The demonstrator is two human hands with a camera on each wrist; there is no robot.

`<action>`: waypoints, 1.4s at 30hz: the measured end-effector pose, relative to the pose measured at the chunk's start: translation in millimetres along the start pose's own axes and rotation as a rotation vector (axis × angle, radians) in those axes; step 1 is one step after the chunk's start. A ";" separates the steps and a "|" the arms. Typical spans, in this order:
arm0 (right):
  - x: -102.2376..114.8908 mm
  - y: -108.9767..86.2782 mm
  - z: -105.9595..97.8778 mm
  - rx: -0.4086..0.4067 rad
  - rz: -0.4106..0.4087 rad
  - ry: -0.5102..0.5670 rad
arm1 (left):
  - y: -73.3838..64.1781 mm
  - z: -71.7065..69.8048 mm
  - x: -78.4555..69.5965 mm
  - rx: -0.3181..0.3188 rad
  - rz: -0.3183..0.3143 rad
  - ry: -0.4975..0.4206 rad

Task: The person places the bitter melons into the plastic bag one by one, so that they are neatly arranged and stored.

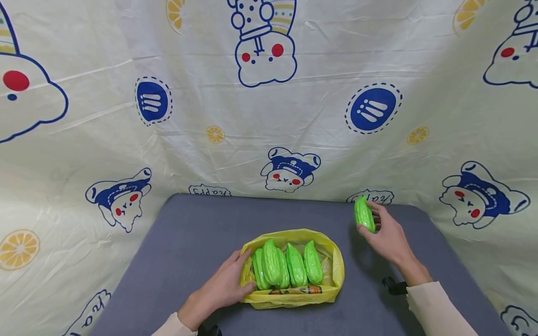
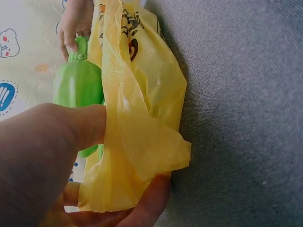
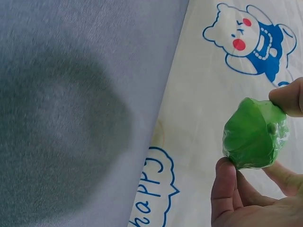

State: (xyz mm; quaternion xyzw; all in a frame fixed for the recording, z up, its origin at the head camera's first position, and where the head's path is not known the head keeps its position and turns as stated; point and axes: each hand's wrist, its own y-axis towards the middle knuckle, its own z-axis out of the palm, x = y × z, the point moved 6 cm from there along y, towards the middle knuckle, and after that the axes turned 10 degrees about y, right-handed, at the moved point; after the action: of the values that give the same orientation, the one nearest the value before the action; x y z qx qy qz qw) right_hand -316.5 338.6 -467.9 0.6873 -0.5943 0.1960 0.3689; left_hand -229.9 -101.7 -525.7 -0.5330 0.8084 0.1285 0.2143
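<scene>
A yellow plastic bag (image 1: 300,302) with its mouth spread wide sits on the grey table, and several bright green ridged toy gourds (image 1: 295,266) lie side by side in it. My left hand (image 1: 224,282) grips the bag's left edge; in the left wrist view its thumb (image 2: 78,123) lies over the rim and fingers curl below the yellow film. To the right of the bag, my right hand (image 1: 388,235) holds up one green ridged gourd (image 1: 364,214) between thumb and fingers. Close up in the right wrist view, that gourd (image 3: 253,135) has a shiny, clear-wrap look.
The grey cloth-covered table (image 1: 197,228) ends at a back edge just behind the held gourd. A pale printed curtain (image 1: 189,154) with cartoon bears and orange slices hangs behind and at both sides. Printed lettering shows on the bag's front fold.
</scene>
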 end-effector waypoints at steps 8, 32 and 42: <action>15.0 -6.7 8.2 0.053 0.037 0.011 | -1.3 -2.4 -1.8 -0.026 0.004 0.000; 58.9 -29.6 24.7 0.150 -0.017 0.038 | -2.9 1.7 -2.2 -0.020 -0.002 -0.005; 70.7 -38.2 30.4 0.168 -0.057 0.034 | -3.7 0.9 -3.6 -0.010 -0.004 -0.001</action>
State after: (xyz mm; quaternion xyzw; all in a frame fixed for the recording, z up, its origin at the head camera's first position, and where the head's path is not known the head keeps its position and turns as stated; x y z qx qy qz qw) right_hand -269.6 269.4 -448.2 0.7290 -0.5496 0.2463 0.3255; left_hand -225.0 -99.9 -524.7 -0.5356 0.8065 0.1326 0.2123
